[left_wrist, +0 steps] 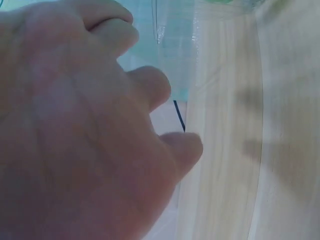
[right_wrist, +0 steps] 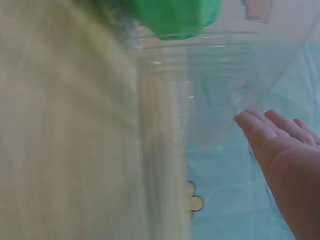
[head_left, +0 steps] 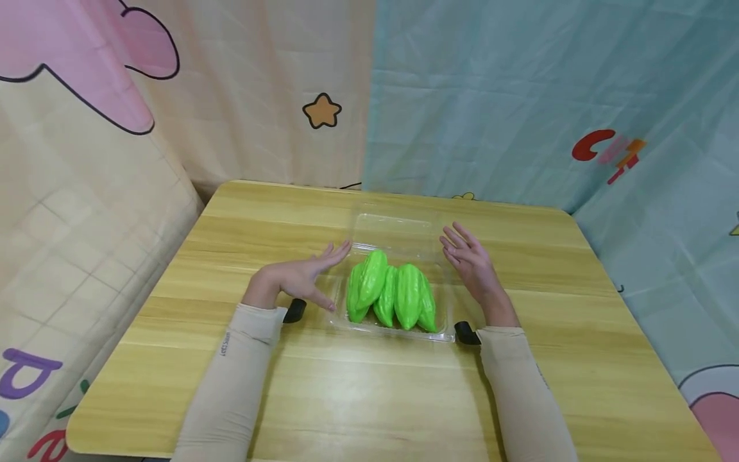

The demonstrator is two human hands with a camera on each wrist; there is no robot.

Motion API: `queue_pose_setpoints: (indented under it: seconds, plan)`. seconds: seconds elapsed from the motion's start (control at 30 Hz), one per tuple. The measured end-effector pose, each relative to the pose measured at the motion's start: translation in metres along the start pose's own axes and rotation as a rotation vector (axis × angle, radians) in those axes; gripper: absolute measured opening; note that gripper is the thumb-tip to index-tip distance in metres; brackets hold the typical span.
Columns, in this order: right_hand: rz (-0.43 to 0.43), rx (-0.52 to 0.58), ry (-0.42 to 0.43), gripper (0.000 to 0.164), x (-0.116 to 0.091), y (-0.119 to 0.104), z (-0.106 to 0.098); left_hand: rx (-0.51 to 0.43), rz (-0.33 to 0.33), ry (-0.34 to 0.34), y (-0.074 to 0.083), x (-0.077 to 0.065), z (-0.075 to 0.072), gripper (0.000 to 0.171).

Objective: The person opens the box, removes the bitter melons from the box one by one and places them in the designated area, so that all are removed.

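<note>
Several bright green, ribbed toy fruits (head_left: pixel 408 296) lie side by side in a clear plastic hinged box (head_left: pixel 392 331), their exact kind uncertain. Its see-through lid (head_left: pixel 395 224) stands open at the far side. On the box's left, my left hand (head_left: pixel 300 279) hovers with fingers spread and thumb by the rim; contact cannot be made out. My right hand (head_left: pixel 470 260) is raised on the other side, fingers straight, close to the lid's right edge. The right wrist view shows the fingertips beside the lid (right_wrist: pixel 215 90). Neither hand holds anything.
A light wood-grain table (head_left: pixel 369 391) carries the box near its middle. Printed curtains (head_left: pixel 491 96) hang behind and along both sides. Black wrist-camera mounts (head_left: pixel 466 333) stick out from the sleeve cuffs.
</note>
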State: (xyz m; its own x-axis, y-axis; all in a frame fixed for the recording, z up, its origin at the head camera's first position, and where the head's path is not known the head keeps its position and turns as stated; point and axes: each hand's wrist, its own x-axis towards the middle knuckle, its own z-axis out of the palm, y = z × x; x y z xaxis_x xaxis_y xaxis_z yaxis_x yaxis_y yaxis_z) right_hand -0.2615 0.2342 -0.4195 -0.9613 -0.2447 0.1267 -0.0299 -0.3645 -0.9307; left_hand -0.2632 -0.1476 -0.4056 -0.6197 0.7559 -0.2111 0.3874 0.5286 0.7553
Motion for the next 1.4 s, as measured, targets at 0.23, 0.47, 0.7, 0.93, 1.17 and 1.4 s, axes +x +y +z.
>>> queue_pose_setpoints:
  seconds: [0.23, 0.47, 0.7, 0.93, 1.17, 1.4]
  plan:
    - [0.002, -0.211, 0.016, 0.068, -0.007, -0.02, 0.014, 0.031, 0.047, 0.012, 0.002, 0.009, 0.008, 0.149]
    - [0.15, -0.525, -0.039, 0.083, -0.016, -0.039, 0.028, 0.09, 0.016, 0.016, 0.004, 0.014, 0.012, 0.157]
    - [0.299, -0.669, -0.13, 0.099, -0.02, -0.041, 0.035, 0.121, -0.072, 0.001, 0.01, 0.01, 0.014, 0.155]
    - [0.335, -0.759, -0.188, 0.105, -0.023, -0.039, 0.048, 0.137, -0.087, 0.002, 0.015, 0.008, 0.012, 0.153]
    - [0.354, -0.809, -0.214, 0.106, -0.023, -0.032, 0.057, 0.166, -0.084, -0.002, 0.013, 0.009, 0.013, 0.154]
    - [0.372, -0.841, -0.233, 0.109, -0.023, -0.025, 0.067, 0.155, -0.088, -0.01, 0.01, 0.011, 0.014, 0.154]
